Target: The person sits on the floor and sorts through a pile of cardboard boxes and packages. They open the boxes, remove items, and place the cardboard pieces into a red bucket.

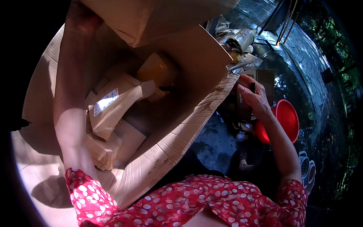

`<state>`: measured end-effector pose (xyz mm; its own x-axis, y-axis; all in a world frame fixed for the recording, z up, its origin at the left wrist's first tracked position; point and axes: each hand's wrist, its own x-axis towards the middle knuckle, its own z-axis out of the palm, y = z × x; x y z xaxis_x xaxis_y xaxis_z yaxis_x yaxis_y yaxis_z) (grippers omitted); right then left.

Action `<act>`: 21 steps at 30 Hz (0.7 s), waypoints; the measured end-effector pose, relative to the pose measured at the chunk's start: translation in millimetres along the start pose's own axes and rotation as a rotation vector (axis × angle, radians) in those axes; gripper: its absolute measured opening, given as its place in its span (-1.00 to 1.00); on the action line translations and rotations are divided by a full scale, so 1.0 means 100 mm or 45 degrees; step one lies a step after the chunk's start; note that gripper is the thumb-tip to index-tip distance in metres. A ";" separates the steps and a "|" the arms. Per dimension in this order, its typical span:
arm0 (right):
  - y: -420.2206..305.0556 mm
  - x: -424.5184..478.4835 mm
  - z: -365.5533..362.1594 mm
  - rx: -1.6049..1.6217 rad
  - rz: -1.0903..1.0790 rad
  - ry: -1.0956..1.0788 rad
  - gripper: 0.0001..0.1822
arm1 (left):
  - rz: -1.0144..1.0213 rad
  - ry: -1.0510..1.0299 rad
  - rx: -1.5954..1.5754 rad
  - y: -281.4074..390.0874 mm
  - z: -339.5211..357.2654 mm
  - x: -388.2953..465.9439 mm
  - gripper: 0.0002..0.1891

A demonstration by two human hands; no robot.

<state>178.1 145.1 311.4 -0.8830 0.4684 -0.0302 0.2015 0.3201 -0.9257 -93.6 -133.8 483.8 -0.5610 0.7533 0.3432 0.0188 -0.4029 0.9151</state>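
A large open cardboard box stands before me, its near wall creased and bent over. Inside lie several smaller flattened or crushed cardboard boxes; a long one bears a white label, and another behind it has yellowish tape. My left arm reaches across the large box, and my left hand is in deep shade at its far left beside a raised cardboard flap; its fingers are hidden. At the box's right corner is my right hand, thumb and fingers curled by the rim, with a small dark object at the fingers.
On the wet-looking ground to the right stands a red plastic basin. White plastic baskets are near my right elbow. A heap of scrap cardboard and wrapping lies beyond the box, near thin upright poles.
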 end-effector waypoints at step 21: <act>0.84 0.43 0.51 0.488 -0.758 -0.025 -0.74 | -0.035 0.347 -0.369 -2.41 2.94 1.06 -0.62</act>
<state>135.6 150.0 213.5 -0.8049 0.2878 0.5189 -0.4781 0.2034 -0.8544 86.3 195.8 362.4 -0.7578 0.6161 0.2149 -0.2118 -0.5438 0.8121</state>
